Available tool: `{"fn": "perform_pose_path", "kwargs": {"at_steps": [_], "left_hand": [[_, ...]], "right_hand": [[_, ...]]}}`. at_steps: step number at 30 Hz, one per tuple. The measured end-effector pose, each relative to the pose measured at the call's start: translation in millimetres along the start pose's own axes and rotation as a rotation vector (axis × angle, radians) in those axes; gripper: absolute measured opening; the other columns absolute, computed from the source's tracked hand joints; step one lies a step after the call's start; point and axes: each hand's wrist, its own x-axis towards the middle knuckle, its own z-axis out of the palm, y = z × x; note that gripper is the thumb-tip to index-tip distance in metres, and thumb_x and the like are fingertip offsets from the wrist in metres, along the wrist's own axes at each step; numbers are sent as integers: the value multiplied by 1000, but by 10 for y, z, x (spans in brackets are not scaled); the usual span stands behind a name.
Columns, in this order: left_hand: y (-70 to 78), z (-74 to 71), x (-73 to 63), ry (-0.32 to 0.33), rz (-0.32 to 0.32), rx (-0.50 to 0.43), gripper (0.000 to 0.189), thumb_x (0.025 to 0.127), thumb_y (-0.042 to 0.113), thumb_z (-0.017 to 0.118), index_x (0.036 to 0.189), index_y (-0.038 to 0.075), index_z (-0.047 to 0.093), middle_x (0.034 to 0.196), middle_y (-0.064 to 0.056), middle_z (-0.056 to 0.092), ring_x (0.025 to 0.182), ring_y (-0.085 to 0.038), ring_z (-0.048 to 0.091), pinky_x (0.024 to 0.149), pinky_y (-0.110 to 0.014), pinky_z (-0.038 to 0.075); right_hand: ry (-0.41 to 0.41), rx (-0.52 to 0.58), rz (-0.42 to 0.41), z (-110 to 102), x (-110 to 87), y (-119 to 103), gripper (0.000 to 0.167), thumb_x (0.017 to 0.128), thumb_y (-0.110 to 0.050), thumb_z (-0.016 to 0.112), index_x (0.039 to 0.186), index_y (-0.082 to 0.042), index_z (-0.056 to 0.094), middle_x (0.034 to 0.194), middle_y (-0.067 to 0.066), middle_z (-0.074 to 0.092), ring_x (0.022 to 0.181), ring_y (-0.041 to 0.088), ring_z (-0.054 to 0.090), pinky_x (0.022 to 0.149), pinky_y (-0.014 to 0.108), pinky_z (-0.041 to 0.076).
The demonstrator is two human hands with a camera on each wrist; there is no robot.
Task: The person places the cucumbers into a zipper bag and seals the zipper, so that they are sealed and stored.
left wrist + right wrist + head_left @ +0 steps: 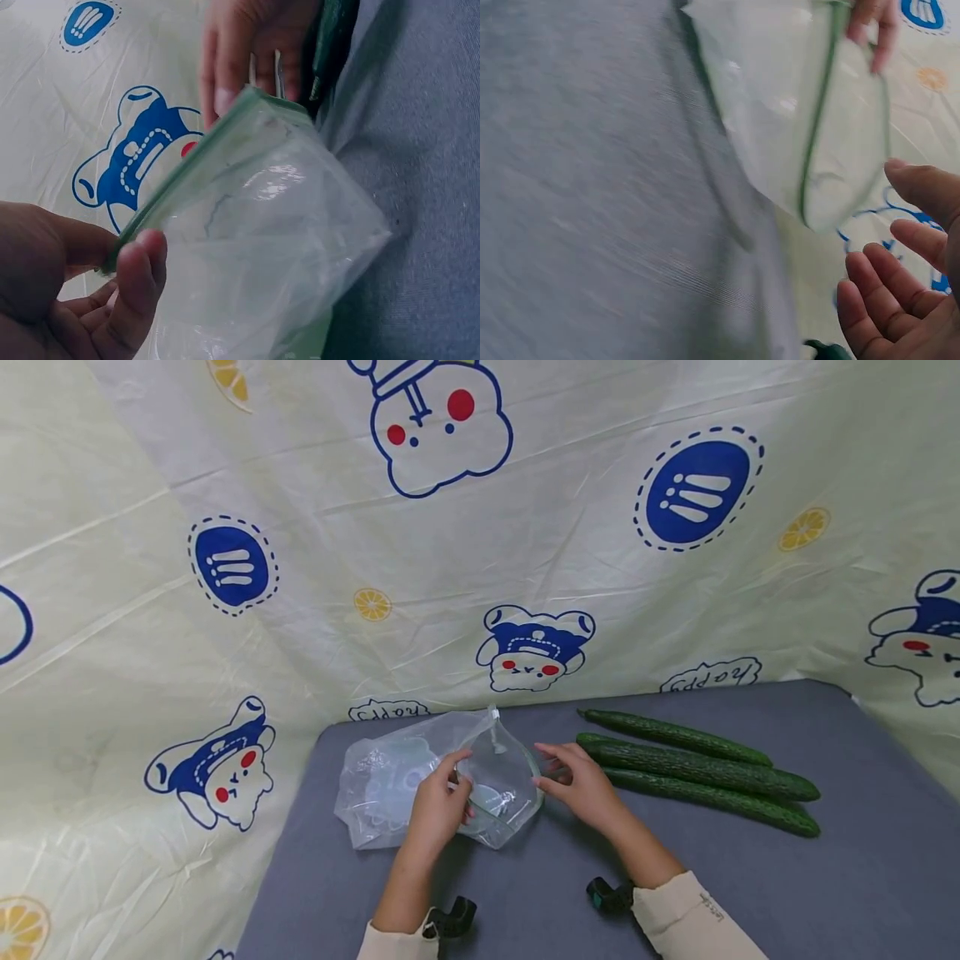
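Where the left hand [441,797] grips: green-edged rim of a clear bag [375,810], pinched by thumb and finger at the near side of the mouth.
Right hand [583,783]: fingers spread and loosely bent, pinching nothing visible; thumb tip at the rim opposite the left pinch, touching or just beside it, cannot tell which.
Bag mouth: gaping between the two hands, facing the right one; body lying left of and beyond the left pinch, no contents visible.
Cucumbers: three, long and dark green, right of the right hand; middle one [697,766] and near one [712,797] against each other, far one [678,735] alongside; none held.
Table: grey cloth [525,910] under bag and cucumbers.
Backdrop: printed sheet [315,635] beyond both hands.
Bag risk: mouth could fold shut, as the film looks limp and the left pinch seems the only sure hold; a slack pinch would let the rim slip.
Cucumber risk: a tip could snag the rim or drag the bag sideways if met off-centre; their length may leave ends sticking out; rough skins could catch the film.
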Motion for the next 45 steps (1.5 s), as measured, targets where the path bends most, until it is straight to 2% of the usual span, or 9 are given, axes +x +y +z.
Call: {"fn": "perform_pose_path", "kwargs": {"at_steps": [5, 8, 12, 16, 23, 29, 36, 45], "left_hand": [[-7, 8, 10, 40, 0, -6, 19, 99, 4, 54, 117, 7, 49, 96, -14, 65, 54, -14, 64, 49, -29, 55], [-17, 15, 25, 80, -10, -27, 15, 97, 2, 52, 109, 5, 44, 94, -17, 68, 54, -16, 65, 50, -34, 58], [-35, 27, 53, 129, -40, -78, 18, 96, 2, 52, 112, 4, 45, 93, -18, 71, 54, -18, 66, 54, -42, 61], [-54, 39, 72, 145, -66, -154, 21, 95, 2, 54, 116, 2, 49, 93, -18, 72, 54, -17, 66, 60, -48, 63], [-109, 38, 87, 164, -112, -219, 14, 97, 5, 57, 110, 0, 56, 93, -20, 72, 54, -13, 66, 63, -44, 64], [-153, 36, 95, 177, -120, -256, 15, 98, 5, 59, 111, -1, 57, 92, -19, 72, 57, -14, 68, 68, -47, 64], [-183, 29, 116, 182, -132, -311, 18, 97, 3, 59, 113, -6, 59, 91, -19, 70, 60, -15, 70, 66, -39, 65], [-205, 20, 127, 183, -154, -350, 19, 99, 6, 58, 112, -8, 61, 93, -12, 60, 61, -13, 69, 63, -30, 64]], "right_hand": [[11, -15, 7, -222, 2, -54, 56, 95, -24, 75, 147, -13, 56, 133, 13, 60, 118, 31, 63, 97, 52, 55], [15, -35, 4, -365, 3, -79, 56, 97, -27, 74, 148, -13, 55, 135, 14, 60, 121, 32, 62, 98, 52, 55], [34, -44, 11, -557, -3, -81, 57, 97, -28, 73, 149, -13, 54, 137, 15, 58, 123, 33, 60, 101, 53, 54], [50, -77, 21, -736, -39, -25, 58, 98, -30, 71, 150, -11, 52, 140, 16, 56, 126, 36, 57, 104, 56, 51], [41, -179, 50, -1053, -175, 131, 61, 98, -36, 71, 150, -10, 52, 143, 18, 53, 131, 43, 51, 108, 62, 44], [30, -260, 82, -1316, -335, 281, 63, 99, -36, 70, 151, -7, 49, 149, 25, 45, 134, 52, 44, 101, 72, 41], [50, -338, 111, -1540, -524, 475, 64, 98, -38, 70, 149, -4, 50, 149, 31, 43, 132, 58, 41, 94, 76, 40], [36, -382, 144, -1787, -643, 669, 68, 99, -43, 69, 149, -1, 49, 147, 35, 42, 129, 61, 40, 89, 76, 40]]}}
